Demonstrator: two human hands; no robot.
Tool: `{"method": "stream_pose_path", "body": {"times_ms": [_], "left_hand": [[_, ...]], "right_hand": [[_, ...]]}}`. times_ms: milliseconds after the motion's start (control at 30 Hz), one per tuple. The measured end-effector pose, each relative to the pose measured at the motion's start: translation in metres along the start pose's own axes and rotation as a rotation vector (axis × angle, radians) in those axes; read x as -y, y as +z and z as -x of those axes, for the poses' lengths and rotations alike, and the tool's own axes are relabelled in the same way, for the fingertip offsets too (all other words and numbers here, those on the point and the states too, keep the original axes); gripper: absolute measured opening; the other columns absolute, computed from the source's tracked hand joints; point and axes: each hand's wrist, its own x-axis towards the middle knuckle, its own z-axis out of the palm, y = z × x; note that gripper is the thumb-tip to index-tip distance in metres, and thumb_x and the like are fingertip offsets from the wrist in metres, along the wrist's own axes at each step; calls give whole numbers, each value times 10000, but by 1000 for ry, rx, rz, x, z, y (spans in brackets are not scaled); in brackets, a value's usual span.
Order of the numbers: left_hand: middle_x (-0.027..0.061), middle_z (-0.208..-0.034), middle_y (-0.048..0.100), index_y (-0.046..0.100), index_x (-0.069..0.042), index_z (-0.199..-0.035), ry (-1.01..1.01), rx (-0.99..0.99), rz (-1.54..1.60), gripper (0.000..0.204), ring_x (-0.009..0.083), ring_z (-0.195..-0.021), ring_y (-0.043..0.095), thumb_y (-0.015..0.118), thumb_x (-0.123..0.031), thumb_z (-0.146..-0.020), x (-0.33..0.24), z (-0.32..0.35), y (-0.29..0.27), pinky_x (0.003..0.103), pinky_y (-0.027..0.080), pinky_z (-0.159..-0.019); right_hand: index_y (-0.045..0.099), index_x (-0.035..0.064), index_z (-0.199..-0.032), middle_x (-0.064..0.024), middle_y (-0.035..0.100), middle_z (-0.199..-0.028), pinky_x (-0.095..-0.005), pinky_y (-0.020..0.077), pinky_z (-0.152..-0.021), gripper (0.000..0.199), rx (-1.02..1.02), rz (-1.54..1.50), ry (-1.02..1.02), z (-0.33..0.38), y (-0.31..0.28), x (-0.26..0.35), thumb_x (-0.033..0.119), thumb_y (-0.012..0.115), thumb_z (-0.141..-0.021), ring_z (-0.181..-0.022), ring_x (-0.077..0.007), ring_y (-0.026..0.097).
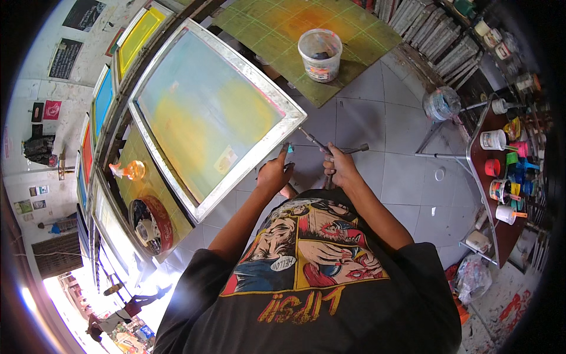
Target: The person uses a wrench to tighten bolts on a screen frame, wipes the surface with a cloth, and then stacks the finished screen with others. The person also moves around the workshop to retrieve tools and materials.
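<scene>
My right hand (341,167) is wrapped round a dark, branching rod-like tool (317,141). Its thin metal tip points up and left, toward the corner of a screen printing frame (289,116), and another arm of it sticks out to the right. Left of that, my left hand (273,176) has its index finger stretched out and the others partly bent, with no object visible in it. A small teal bit (290,148) shows beside that fingertip; whether they touch is unclear. The frame's pale mesh (206,112) carries yellow and bluish stains.
A stained green board (265,29) holds a clear plastic tub (320,56). Under the frame's left side are a spray bottle (134,170) and a round red tin (158,221). Coloured frames (138,41) line the left. Ink pots (494,140) crowd a brown table (480,156) at right.
</scene>
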Motion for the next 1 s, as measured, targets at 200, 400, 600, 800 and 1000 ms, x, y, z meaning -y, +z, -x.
{"method": "stream_pose_path", "body": {"times_ms": [200, 400, 600, 800, 1000], "left_hand": [[220, -817, 644, 94, -234, -1472, 47, -47, 12, 803, 391, -738, 636, 577, -313, -836, -27, -16, -5, 483, 510, -702], [208, -741, 635, 108, -205, -1468, 64, -68, 35, 809, 395, -674, 625, 591, -287, -823, 4, 6, 19, 483, 509, -656], [207, -719, 632, 92, -210, -1469, 43, -104, 98, 852, 393, -658, 622, 619, -283, -804, -25, -8, 7, 482, 507, -633], [220, -772, 639, 235, -189, -1427, 2, -114, 79, 727, 402, -686, 623, 611, -289, -813, -11, 0, 18, 495, 502, -643], [128, -746, 639, 564, -80, -1120, -10, -138, 538, 356, 236, -612, 625, 595, -326, -865, 5, 38, 38, 351, 497, -551]], "right_hand": [[563, 45, -903, 49, 304, -591, -209, 181, -392, 279, -5, 10, -4, 1, 0, -1, 322, 540, -931, -434, -48, 246], [561, 42, -896, 53, 302, -587, -209, 183, -395, 280, 24, 19, -19, 10, -4, 1, 318, 540, -931, -434, -48, 247], [555, 46, -890, 57, 292, -571, -207, 185, -392, 283, -20, 30, 1, 10, -11, -3, 325, 543, -930, -431, -46, 243], [578, 48, -904, 52, 338, -621, -203, 204, -397, 287, 21, 44, -12, 9, -27, -4, 336, 584, -903, -442, -55, 274], [557, 54, -921, -3, 499, -697, -252, 376, -511, 227, 2, 617, -362, 26, -15, -4, 273, 602, -887, -576, -107, 475]]}}
